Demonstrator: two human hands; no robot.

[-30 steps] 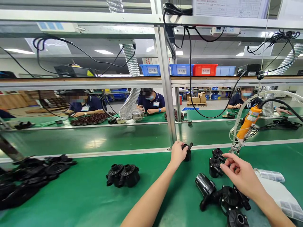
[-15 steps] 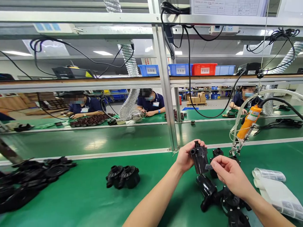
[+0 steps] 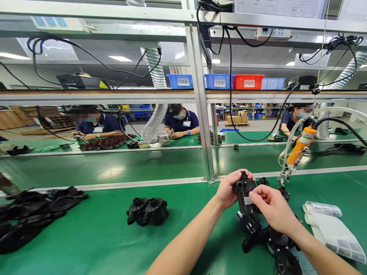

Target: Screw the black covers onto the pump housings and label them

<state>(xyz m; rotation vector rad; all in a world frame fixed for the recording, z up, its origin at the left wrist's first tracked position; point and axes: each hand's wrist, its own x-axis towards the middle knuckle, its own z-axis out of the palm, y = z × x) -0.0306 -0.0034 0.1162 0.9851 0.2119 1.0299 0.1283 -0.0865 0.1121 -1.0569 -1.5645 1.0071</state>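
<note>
My left hand (image 3: pixel 228 190) is wrapped round a black plastic pump (image 3: pixel 244 207) and holds it up, tilted, above the green bench. A small pale label (image 3: pixel 247 200) lies against the pump's side. Pinched at the label's right edge are the thumb and forefinger of my right hand (image 3: pixel 273 208). Below both hands are several more black pumps (image 3: pixel 249 225), partly hidden by my right hand and forearm. A curled sheet of labels (image 3: pixel 336 233) lies on the bench to the right of my right hand.
Two black pumps (image 3: pixel 147 211) stand left of my forearms, and a pile of black parts (image 3: pixel 37 214) lies farther left. An orange electric screwdriver (image 3: pixel 301 145) hangs at the right. A metal post (image 3: pixel 204 114) rises ahead. Co-workers (image 3: pixel 182 122) sit across the line.
My right hand has brought the label from beside the pump onto its side. My left hand has shifted slightly right with the pump, whose side now faces me more.
</note>
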